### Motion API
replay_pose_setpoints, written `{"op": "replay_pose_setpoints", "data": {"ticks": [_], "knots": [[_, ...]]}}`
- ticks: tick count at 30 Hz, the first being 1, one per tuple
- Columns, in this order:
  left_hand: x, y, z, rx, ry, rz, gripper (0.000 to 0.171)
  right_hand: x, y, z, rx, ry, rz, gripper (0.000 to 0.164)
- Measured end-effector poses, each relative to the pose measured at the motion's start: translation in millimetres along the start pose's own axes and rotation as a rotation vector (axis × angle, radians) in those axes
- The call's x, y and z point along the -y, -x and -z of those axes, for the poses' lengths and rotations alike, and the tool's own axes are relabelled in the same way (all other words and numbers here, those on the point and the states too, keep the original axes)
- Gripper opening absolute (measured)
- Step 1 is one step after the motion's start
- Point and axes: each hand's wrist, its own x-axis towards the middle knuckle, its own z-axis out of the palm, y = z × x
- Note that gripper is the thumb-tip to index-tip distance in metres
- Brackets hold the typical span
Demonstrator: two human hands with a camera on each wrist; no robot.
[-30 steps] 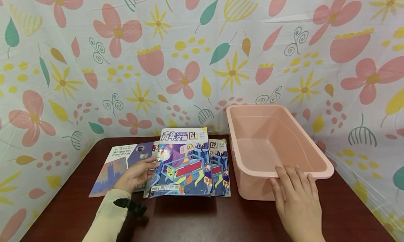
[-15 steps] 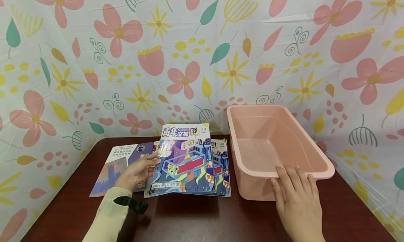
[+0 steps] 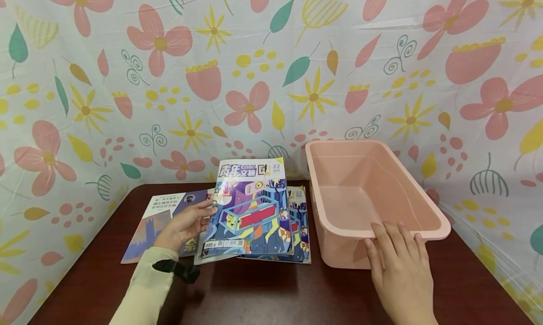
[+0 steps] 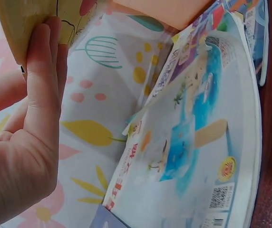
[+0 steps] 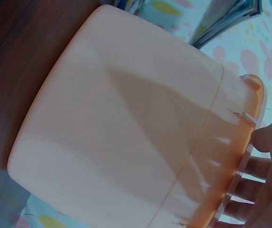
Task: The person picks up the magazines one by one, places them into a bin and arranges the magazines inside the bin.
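Note:
My left hand [image 3: 184, 228] pinches the left edge of a magazine [image 3: 252, 212] with a purple and blue cover, thumb on top. That magazine is raised above other magazines [image 3: 302, 231], which it mostly hides. In the left wrist view the held magazine's yellowish underside [image 4: 19, 23] shows by the fingers, and a magazine with a pale, beach-picture cover [image 4: 183, 147] lies beyond. My right hand [image 3: 400, 273] grips the near rim of a pink plastic bin [image 3: 335, 228], fingers over the rim and thumb outside. Nothing is seen inside the bin.
A booklet with a blue and orange castle picture [image 3: 148, 235] lies left of the magazines, partly behind the left forearm. All stand on a dark brown table [image 3: 254, 296]. A flower-printed cloth [image 3: 263, 56] hangs behind and at both sides.
The left hand has lifted the magazine a little higher and tilted it up, shifting it slightly right. The right hand and the bin have stayed in place.

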Motion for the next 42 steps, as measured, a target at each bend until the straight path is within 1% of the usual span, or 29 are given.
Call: {"op": "replay_pose_setpoints", "data": {"ticks": [3, 8, 15, 21, 24, 27, 30, 35, 42], "knots": [[-3.3, 0.8, -1.0, 0.005, -0.006, -0.011, 0.069, 0, 0, 0, 0.003, -0.003, -0.004, 0.059], [-7.3, 2.2, -2.8, 0.008, 0.018, -0.017, 0.068, -1, 1, -1, 0.006, -0.006, -0.008, 0.060], [-12.4, 3.9, -4.6, 0.048, 0.047, -0.032, 0.069, 0, 1, 0, 0.011, -0.011, -0.009, 0.052], [-18.3, 2.6, -8.3, 0.084, 0.098, -0.037, 0.063, 0, 1, -1, 0.007, -0.008, -0.009, 0.060], [-21.5, 1.6, -11.1, 0.102, 0.114, -0.048, 0.061, 0, 1, -1, 0.007, -0.008, -0.011, 0.058], [-24.7, 1.3, -13.9, 0.112, 0.114, -0.056, 0.060, 0, 1, -1, 0.010, -0.010, -0.012, 0.056], [-27.3, 0.7, -16.4, 0.120, 0.106, -0.064, 0.059, 0, 1, -1, 0.009, -0.007, -0.010, 0.057], [-31.3, -1.2, -21.0, 0.142, 0.122, -0.076, 0.057, 0, 2, -2, 0.004, -0.006, -0.008, 0.059], [-37.7, -2.2, -29.5, 0.124, 0.144, -0.078, 0.058, -1, 2, -3, -0.008, -0.007, -0.005, 0.056]]}}
